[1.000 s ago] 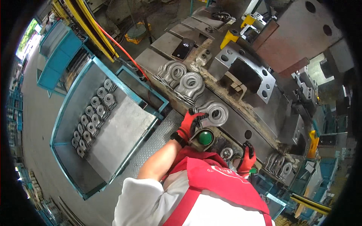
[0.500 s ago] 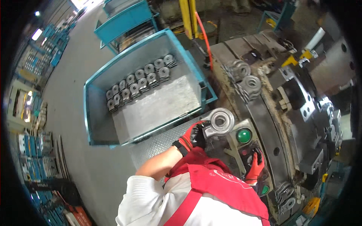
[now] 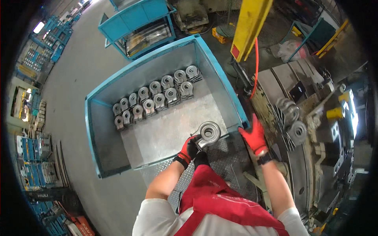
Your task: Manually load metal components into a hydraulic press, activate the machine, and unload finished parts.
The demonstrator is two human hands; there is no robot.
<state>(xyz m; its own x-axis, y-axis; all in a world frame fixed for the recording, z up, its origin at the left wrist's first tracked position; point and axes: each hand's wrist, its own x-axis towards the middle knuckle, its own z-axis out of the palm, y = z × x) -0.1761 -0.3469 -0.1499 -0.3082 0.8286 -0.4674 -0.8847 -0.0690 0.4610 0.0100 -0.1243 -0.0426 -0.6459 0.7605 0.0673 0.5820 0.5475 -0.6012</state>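
Observation:
My left hand (image 3: 189, 148), in a red and black glove, is closed round the narrow end of a grey ring-ended metal part (image 3: 215, 137). The thick ring points away from me, over the near edge of a blue-rimmed metal bin (image 3: 232, 93). Whether more than one piece is in this grip I cannot tell. Empty and with fingers spread, my right hand (image 3: 255, 137) reaches beside the bin's near right corner; contact with the rim is unclear. Inside the bin, similar parts (image 3: 159, 99) stand in stacks, in two slanting rows toward the far wall.
More stacked ring-ended parts (image 3: 296, 131) lie on the machine bed (image 3: 289, 169) at my right. A yellow post (image 3: 250, 27) with a red hose (image 3: 256, 70) rises past the bin's far right. Behind the bin stands a blue cart (image 3: 136, 23). Diamond-plate flooring (image 3: 173, 188) lies under me.
My right hand has left the panel with green buttons and opened near the bin's corner. My left hand has carried the ring-ended part leftward to the bin's edge. The view has shifted.

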